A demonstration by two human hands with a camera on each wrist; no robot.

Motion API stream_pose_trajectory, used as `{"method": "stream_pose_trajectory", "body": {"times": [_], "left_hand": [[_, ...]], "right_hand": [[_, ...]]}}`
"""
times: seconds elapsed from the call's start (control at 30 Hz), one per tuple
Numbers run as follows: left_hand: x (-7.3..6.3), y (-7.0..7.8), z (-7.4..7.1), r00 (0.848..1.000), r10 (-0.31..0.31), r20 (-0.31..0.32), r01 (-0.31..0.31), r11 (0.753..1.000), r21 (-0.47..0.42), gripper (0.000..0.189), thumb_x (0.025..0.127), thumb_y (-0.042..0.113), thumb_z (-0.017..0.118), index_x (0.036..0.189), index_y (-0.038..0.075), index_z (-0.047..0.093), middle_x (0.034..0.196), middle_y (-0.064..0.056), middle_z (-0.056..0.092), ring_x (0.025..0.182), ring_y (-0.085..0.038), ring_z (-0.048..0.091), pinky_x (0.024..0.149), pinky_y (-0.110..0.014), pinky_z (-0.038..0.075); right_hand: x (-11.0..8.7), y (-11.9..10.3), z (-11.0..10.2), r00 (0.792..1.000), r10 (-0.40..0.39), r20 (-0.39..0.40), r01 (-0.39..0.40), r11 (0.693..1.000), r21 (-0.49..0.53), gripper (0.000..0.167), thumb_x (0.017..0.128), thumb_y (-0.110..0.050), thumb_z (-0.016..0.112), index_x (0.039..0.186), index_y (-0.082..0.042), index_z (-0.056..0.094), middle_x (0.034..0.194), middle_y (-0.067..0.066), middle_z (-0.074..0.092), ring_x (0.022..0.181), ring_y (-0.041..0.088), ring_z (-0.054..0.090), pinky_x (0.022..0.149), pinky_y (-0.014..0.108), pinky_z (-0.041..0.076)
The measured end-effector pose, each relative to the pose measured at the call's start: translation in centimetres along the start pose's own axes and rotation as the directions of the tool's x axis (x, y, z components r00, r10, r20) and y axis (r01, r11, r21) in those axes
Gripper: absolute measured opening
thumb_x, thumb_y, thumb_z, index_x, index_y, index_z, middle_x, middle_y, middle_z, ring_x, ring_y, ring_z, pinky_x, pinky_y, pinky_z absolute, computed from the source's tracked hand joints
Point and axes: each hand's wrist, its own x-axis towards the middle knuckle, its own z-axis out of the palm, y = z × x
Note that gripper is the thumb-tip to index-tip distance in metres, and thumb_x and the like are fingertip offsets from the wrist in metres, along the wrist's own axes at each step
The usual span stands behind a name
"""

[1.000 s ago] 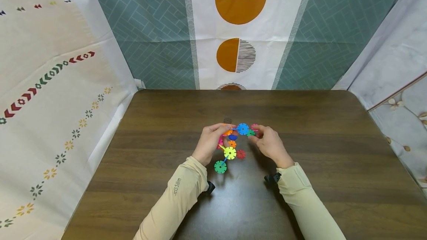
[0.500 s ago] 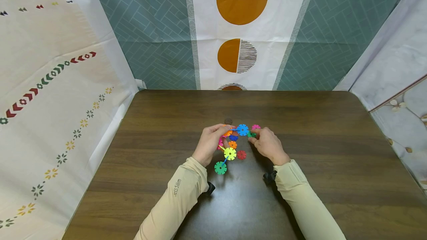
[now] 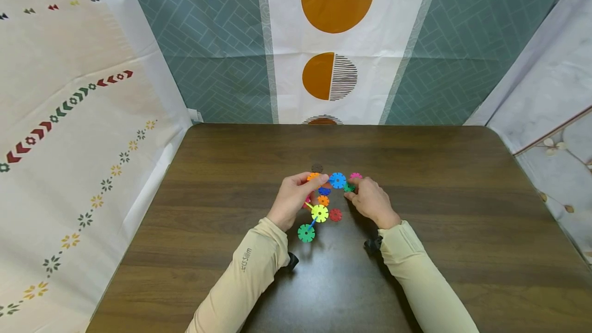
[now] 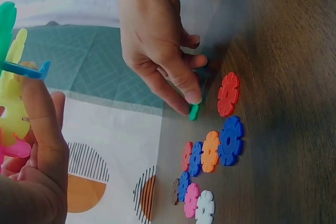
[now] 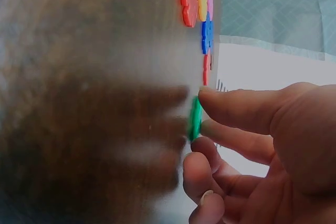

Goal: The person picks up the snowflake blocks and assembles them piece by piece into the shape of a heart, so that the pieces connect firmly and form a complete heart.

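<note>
My left hand [image 3: 296,194] holds a chain of flower-shaped plastic discs slotted together. In the head view its orange disc [image 3: 314,177], blue disc [image 3: 338,180], yellow disc [image 3: 319,214] and lower green disc [image 3: 306,233] show. My left fingers hide part of the chain, including some of a pink disc [image 4: 18,148]. To the right, my right hand [image 3: 372,202] pinches a loose green disc [image 5: 195,120] by its edges, low at the tabletop, between thumb and index finger. Its other fingers curl beside it.
Loose discs lie on the brown table [image 3: 439,179]: red [image 3: 335,215], small orange [image 3: 323,200], dark blue [image 3: 325,191], brown [image 3: 316,168] and pink [image 3: 355,176]. A white disc [image 4: 205,208] shows in the left wrist view. Patterned cloths hang around the table.
My right hand has shifted slightly down and left, uncovering more of the pink disc. My left thumb has moved right, toward the blue disc, and the chain's orange disc shows more fully.
</note>
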Motion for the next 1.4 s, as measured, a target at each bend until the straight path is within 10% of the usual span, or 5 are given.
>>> {"method": "stream_pose_trajectory", "body": {"times": [0.67,0.93,1.4], "left_hand": [[0.2,0.0,0.0,1.000,0.009,0.002,-0.009,1.000,0.017,0.034,0.087,0.038,0.072,0.107,0.011,0.071,0.061,-0.004,0.052,0.055,-0.017,0.053,0.051,-0.027,0.046],[0.1,0.0,-0.1,1.000,0.012,-0.022,-0.014,0.998,-0.054,0.039,0.090,0.032,0.071,0.128,0.024,0.065,0.109,-0.017,0.068,0.053,-0.016,0.052,0.050,-0.024,0.045],[0.1,-0.1,0.0,1.000,0.003,-0.027,-0.004,0.999,-0.036,0.031,0.091,0.032,0.069,0.117,0.015,0.068,0.094,-0.008,0.069,0.052,-0.016,0.051,0.047,-0.025,0.045]], "right_hand": [[-0.3,0.8,-0.3,0.999,0.022,-0.028,-0.019,0.993,0.113,0.032,0.087,-0.022,0.075,0.106,-0.004,0.057,0.091,0.008,0.056,0.076,0.023,0.053,0.064,0.034,0.045],[-1.8,0.5,-0.9,0.981,-0.133,-0.143,0.173,0.930,0.323,0.023,0.092,-0.025,0.069,0.094,-0.006,0.056,0.077,0.006,0.055,0.066,0.021,0.050,0.057,0.029,0.043],[-4.7,-1.3,-2.7,0.916,-0.265,-0.300,0.373,0.839,0.397,0.013,0.092,-0.026,0.068,0.102,-0.016,0.067,0.087,-0.004,0.065,0.071,0.019,0.055,0.060,0.028,0.048]]}}
